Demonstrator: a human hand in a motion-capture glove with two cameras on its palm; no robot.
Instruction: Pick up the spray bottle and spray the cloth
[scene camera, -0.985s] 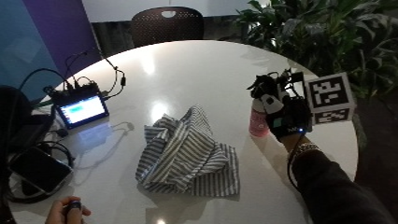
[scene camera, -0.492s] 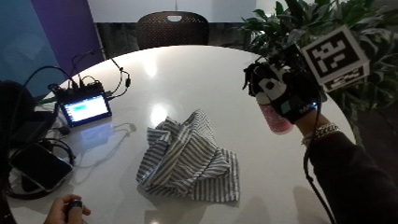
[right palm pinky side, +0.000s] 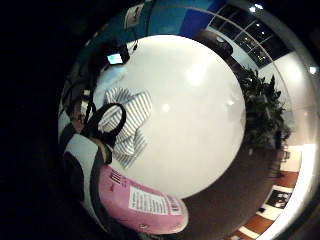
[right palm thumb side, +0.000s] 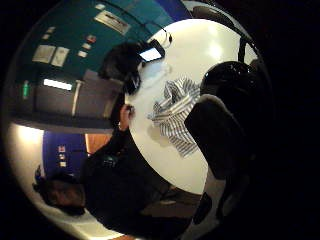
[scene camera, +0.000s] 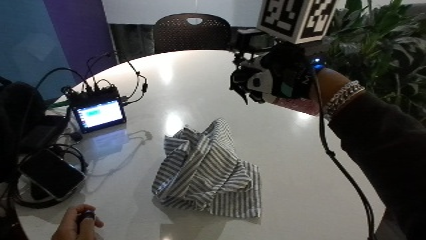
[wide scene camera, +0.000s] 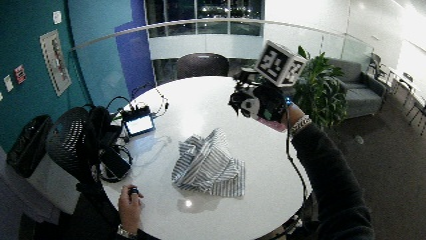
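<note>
Gloved right hand: raised above the far right part of the round white table, fingers curled round a pink spray bottle, held clear of the tabletop. Bottle mostly hidden behind the hand in the outside view; pink body with a white printed label close to the palm in the little finger side view.

Striped cloth: 1 piece, grey and white, crumpled in a heap near the middle of the table, well apart from the raised hand, nearer the person's side.

Small screen device: lit, with cables, at the left edge of the table.

Phone: dark, lying just beside the screen device.

Bare left hand: at the near table edge, pinching a small dark object.
</note>
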